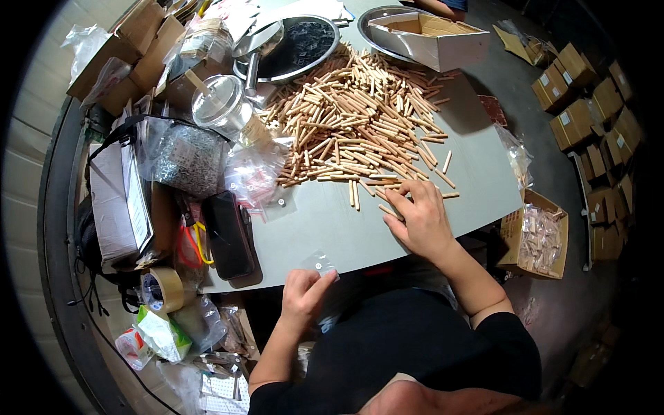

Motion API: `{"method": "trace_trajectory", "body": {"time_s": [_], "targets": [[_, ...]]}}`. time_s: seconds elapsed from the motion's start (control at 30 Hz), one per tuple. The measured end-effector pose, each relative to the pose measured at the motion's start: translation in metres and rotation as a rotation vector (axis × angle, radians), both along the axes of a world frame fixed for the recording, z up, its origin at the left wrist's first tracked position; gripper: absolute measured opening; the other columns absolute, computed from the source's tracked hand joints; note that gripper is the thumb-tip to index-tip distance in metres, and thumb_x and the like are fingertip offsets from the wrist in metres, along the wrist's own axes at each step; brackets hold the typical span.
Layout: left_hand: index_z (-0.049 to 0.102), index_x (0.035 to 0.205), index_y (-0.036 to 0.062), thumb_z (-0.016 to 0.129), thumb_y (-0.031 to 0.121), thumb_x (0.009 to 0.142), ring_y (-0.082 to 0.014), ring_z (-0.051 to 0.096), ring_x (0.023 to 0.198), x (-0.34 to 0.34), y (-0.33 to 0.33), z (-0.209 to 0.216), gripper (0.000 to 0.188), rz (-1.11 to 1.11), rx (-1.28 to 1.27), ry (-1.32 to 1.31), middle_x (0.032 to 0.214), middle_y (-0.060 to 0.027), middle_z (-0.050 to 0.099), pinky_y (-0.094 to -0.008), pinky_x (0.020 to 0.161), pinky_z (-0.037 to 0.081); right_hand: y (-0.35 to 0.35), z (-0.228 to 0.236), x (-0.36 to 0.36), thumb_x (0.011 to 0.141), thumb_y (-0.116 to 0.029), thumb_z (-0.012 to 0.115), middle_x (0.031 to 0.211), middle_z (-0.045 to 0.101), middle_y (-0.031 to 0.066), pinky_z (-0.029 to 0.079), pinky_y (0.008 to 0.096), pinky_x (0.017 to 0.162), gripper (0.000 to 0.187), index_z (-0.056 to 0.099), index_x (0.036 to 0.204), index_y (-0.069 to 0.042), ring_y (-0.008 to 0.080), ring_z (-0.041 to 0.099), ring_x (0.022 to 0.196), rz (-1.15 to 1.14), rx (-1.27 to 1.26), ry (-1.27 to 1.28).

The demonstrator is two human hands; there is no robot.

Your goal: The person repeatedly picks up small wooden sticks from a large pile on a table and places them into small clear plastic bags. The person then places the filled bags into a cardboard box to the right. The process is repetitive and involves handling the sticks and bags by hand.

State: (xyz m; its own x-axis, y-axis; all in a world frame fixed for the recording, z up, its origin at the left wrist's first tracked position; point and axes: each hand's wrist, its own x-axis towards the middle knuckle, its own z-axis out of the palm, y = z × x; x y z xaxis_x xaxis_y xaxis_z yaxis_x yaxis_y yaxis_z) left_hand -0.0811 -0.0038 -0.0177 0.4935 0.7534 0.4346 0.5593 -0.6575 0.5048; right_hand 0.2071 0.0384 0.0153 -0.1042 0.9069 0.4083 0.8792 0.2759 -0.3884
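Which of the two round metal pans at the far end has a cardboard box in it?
The right-hand pan: an open cardboard box sits in it. The left pan holds dark small parts.

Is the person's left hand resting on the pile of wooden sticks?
No, the left hand holds a small clear bag at the table edge, away from the wooden sticks.

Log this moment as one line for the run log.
left hand: holds small clear bag | right hand: on wooden dowels | grey table

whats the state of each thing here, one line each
left hand: pinching a small clear bag at the table edge
right hand: flat on wooden dowels, gathering a few
wooden dowels: loose pile
cardboard box: open
tape roll: lying flat
black wallet: closed
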Motion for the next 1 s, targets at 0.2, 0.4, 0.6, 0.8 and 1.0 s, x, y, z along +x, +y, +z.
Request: {"method": "trace_trajectory", "body": {"time_s": [0.2, 0.4, 0.6, 0.8, 1.0], "targets": [[0.069, 0.087, -0.001, 0.074, -0.007, 0.077, -0.018, 0.059, 0.064, 0.022, 0.001, 0.017, 0.012, 0.046, -0.29, -0.401, 0.073, -0.0092, 0.063, -0.0274, 0.057, 0.045, -0.014, -0.013, 0.013, 0.075, -0.012, 0.077, 0.103, 0.06, 0.0054, 0.043, 0.0409, 0.087, 0.025, 0.07, 0.099, -0.006, 0.0269, 0.055, 0.098, 0.051, -0.004, 0.08], [0.069, 0.082, -0.0042, 0.073, -0.002, 0.083, -0.0126, 0.056, 0.068, 0.035, -0.014, 0.012, 0.005, -0.017, -0.797, -0.739, 0.079, -0.0072, 0.065, -0.0247, 0.062, 0.044, -0.019, -0.015, 0.019, 0.075, -0.01, 0.076, 0.105, 0.064, 0.0051, 0.044, 0.0401, 0.084, 0.022, 0.069, 0.095, -0.006, 0.0256, 0.057, 0.097, 0.095, 0.06, 0.118], [0.072, 0.097, -0.0034, 0.068, -0.003, 0.088, -0.0183, 0.066, 0.096, 0.056, -0.041, -0.001, 0.01, -0.084, -1.096, -0.758, 0.108, -0.0137, 0.069, -0.0294, 0.085, 0.053, -0.025, -0.011, 0.035, 0.075, -0.008, 0.075, 0.104, 0.063, 0.0055, 0.045, 0.0404, 0.084, 0.02, 0.067, 0.093, -0.006, 0.0255, 0.058, 0.095, 0.28, -0.016, 0.18], [0.06, 0.093, 0.0045, 0.072, 0.007, 0.09, -0.0077, 0.056, 0.077, 0.082, -0.034, -0.024, 0.013, -0.077, -1.574, -0.773, 0.089, -0.001, 0.064, -0.0222, 0.067, 0.045, -0.026, 0.004, 0.038, 0.075, -0.006, 0.073, 0.108, 0.056, 0.0118, 0.046, 0.0418, 0.083, 0.027, 0.067, 0.102, -0.004, 0.0303, 0.055, 0.099, 0.23, -0.148, 0.183], [0.059, 0.1, 0.0107, 0.074, 0.019, 0.09, -0.0025, 0.045, 0.074, 0.111, -0.008, -0.036, 0.02, -0.283, -1.883, -0.768, 0.084, 0.0087, 0.051, -0.0201, 0.065, 0.036, -0.035, 0.0, 0.029, 0.076, -0.004, 0.071, 0.108, 0.054, 0.014, 0.048, 0.0408, 0.088, 0.033, 0.068, 0.11, -0.006, 0.0328, 0.055, 0.101, 0.309, -0.173, 0.099]]}}
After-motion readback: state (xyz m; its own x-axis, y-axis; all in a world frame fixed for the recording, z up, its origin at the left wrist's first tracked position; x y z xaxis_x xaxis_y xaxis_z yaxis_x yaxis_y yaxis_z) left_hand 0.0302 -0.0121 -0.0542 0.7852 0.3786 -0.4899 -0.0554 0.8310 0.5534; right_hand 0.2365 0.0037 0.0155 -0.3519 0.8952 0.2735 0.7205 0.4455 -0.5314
